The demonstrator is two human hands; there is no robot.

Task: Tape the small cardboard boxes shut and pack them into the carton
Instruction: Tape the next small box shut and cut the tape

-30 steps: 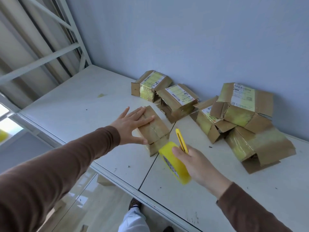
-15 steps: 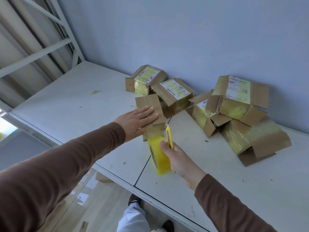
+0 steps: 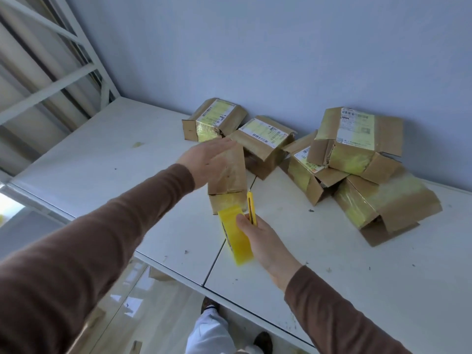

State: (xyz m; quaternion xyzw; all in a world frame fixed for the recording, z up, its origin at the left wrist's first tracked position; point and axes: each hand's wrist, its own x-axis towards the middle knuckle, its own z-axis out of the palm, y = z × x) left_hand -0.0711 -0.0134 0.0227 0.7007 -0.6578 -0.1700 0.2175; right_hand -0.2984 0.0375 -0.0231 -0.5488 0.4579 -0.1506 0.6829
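A small brown cardboard box (image 3: 229, 180) lies on the white table (image 3: 332, 264), its near end covered in yellowish tape. My left hand (image 3: 207, 159) lies flat on its top with straight fingers. My right hand (image 3: 265, 241) grips a yellow roll of tape (image 3: 235, 233) and a yellow utility knife (image 3: 251, 206); the roll's front edge touches the box's near end. Several other taped boxes (image 3: 357, 154) lie piled against the wall behind and to the right. No carton is in view.
A blue-grey wall (image 3: 281, 60) runs right behind the boxes. White metal framing (image 3: 63, 80) stands at the left. The table's front edge runs diagonally, with floor, a trouser leg and shoes (image 3: 263, 341) below it. Small scraps dot the table.
The box has been turned so its end faces me, and my left hand now lies on its top. My right hand has brought the tape roll up against the box's end.
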